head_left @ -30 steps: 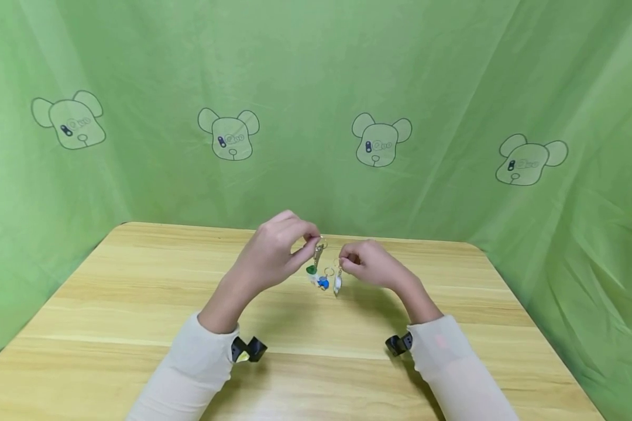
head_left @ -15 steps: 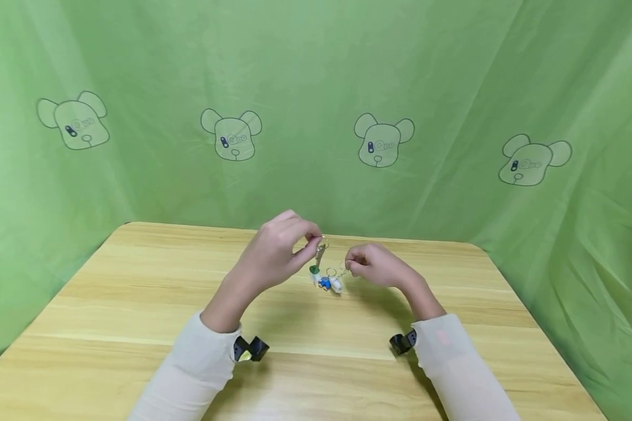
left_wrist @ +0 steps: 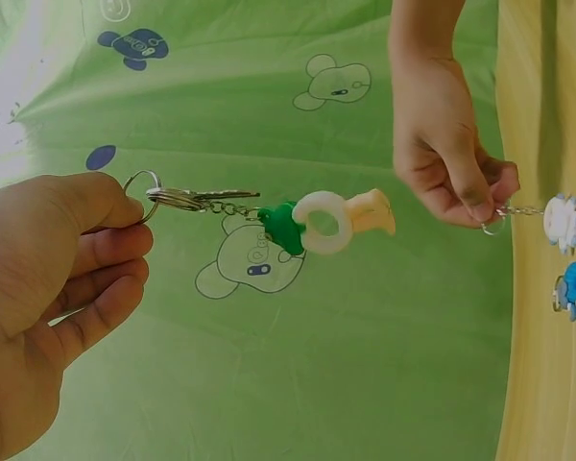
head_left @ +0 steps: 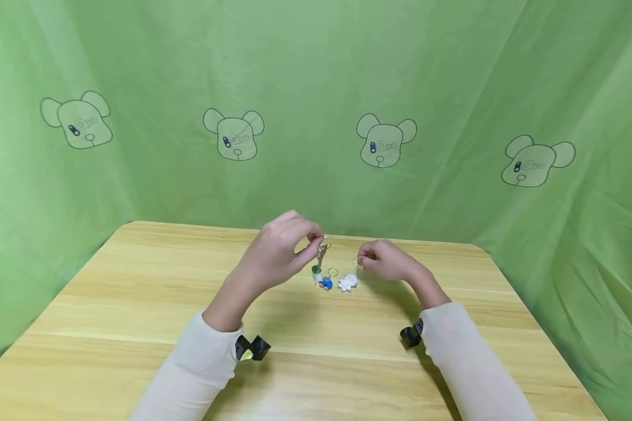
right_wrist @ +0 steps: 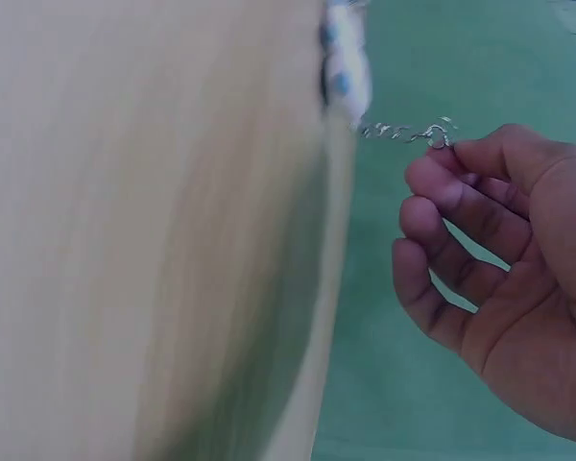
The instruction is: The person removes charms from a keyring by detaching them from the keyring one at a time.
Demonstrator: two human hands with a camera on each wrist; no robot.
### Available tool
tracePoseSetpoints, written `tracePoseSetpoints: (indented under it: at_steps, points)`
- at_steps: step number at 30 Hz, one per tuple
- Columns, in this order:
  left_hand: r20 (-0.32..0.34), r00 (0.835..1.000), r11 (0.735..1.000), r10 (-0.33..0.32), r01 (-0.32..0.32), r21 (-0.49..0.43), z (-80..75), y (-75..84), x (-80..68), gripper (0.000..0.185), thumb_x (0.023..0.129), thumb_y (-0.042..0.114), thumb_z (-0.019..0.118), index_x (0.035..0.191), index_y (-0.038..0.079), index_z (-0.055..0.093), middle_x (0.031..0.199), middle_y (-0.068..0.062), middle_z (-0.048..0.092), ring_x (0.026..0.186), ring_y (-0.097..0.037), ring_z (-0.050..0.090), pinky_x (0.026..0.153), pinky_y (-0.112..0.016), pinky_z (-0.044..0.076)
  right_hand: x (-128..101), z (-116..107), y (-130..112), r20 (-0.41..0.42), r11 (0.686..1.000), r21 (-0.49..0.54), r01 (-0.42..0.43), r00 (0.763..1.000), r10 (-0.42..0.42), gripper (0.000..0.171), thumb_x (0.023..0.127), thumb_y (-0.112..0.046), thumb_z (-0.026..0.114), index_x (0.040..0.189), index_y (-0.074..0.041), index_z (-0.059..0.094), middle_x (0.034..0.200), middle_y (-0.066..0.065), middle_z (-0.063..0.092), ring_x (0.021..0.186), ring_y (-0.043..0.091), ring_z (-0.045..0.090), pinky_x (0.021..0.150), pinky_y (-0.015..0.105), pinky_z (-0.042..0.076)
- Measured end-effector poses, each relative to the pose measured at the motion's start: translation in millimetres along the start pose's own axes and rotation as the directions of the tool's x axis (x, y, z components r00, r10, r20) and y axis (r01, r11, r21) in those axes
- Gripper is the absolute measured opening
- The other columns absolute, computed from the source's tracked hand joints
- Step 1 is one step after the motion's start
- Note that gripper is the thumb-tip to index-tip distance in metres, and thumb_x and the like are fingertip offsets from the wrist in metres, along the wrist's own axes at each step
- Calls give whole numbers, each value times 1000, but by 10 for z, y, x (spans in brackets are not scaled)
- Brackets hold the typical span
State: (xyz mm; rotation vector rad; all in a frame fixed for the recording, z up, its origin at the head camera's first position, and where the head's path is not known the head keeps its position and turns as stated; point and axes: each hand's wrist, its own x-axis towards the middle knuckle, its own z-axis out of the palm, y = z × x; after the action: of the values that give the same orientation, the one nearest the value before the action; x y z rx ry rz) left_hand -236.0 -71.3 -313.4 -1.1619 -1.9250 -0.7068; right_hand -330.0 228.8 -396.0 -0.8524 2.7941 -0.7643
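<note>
left hand (head_left: 279, 251) pinches key ring (left_wrist: 142, 195), green-white charm (left_wrist: 312, 223) dangling at its 4 o'clock | right hand (head_left: 387, 261) pinches chain (left_wrist: 523, 210), white charm (head_left: 348, 282) on surface (head_left: 137, 304) at its 8 o'clock | blue charm (head_left: 325, 283) lies between

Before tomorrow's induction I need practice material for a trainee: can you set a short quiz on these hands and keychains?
1. True or false: the left hand pinches a key ring with a green charm hanging from it.
2. What does the right hand hold? A: the blue charm; B: the chain of the white charm; C: nothing.
3. Fill in: the blue charm lies on the ___.

Key: 1 true; 2 B, the white charm; 3 wooden table.
</note>
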Motion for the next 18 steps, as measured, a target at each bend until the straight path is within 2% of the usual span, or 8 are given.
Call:
tracePoseSetpoints:
  at_steps: [5,9,18]
  points:
    - [3,1000,1000,1,-1,-1,12,2,-3,7,88,-3,70,90,4,72,85,-3,73,79,-16,62,70,-22,51,56,0,100,48,999,-44,21,999,-19,16,100,-6,57,92,-4,71,74,2,62,62,12,48,61,30,44]
    - [11,1000,1000,-5,5,0,16,1,-4,7,88,-3,70,89,4,72,85,-3,73,79,-16,62,69,-22,51,119,32,173,94,994,-98,38,995,-28,17,101,-7,58,90,-5,71,74,3,64,64,12,53,68,32,49]
    - [16,1000,1000,-5,5,5,15,-2,0,7,88,-3,70,89,4,72,85,-3,73,79,-16,62,69,-22,51,226,53,277,132,986,-155,-63,988,84,18,102,-10,56,91,-8,71,76,0,63,66,13,52,68,30,48]
